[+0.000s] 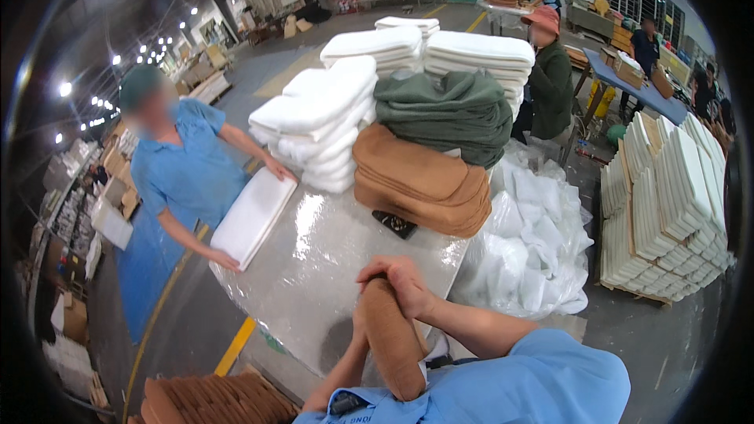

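Observation:
A brown fabric-covered cushion (pixel 390 345) stands on edge against the front of my body, its far end pointing over the table. My right hand (pixel 403 286) is closed over that far end, fingers curled round it. Along the cushion's left side is my left hand (pixel 362 320), closed against it and partly hidden behind the fabric. Ahead of my hands, a stack of brown fabric covers (pixel 420 177) rests on the plastic-covered table (pixel 290 306). Tucked at the stack's near edge is a small black item (pixel 393 224).
Folded dark green fabric (pixel 444 114) and white pad stacks (pixel 314 122) stand behind. At left a co-worker (pixel 184 149) holds a white pad (pixel 255 218). Bagged white material (pixel 522 235) lies right of the table, near a pallet of pads (pixel 660 212). Brown pieces (pixel 212 400) sit lower left.

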A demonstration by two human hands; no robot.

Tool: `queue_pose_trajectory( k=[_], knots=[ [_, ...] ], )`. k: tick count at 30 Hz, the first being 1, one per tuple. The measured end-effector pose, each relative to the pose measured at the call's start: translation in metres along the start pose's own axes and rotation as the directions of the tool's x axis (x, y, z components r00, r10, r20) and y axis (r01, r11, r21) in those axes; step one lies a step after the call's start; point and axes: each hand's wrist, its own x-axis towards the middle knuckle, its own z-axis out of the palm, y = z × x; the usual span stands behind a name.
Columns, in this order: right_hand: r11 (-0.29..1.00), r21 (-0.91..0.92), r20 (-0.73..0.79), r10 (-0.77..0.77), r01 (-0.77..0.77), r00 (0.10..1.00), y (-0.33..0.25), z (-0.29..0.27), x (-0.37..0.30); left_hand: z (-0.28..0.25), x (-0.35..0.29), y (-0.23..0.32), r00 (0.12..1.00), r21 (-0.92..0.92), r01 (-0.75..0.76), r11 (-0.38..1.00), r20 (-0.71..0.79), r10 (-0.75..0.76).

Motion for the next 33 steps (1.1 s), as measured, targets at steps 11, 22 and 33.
queue_pose_trajectory(
  k=[11, 22, 33],
  knots=[
    [0.825, -0.565, -0.359, -0.24, -0.006, 0.902, 0.013, -0.065, -0.026, -0.031, -0.12, 0.159, 0.754, -0.16, -0.639, 0.752, 0.064, 0.654],
    [0.981, -0.178, -0.578, -0.044, -0.073, 0.815, 0.013, -0.055, -0.044, -0.014, -0.131, 0.169, 0.886, 0.114, -0.454, 0.884, -0.049, 0.461],
    [0.812, -0.569, 0.007, -0.154, 0.13, 0.988, -0.064, -0.031, 0.016, -0.013, -0.125, 0.177, 0.777, -0.108, -0.622, 0.775, -0.204, 0.595]
  ],
)
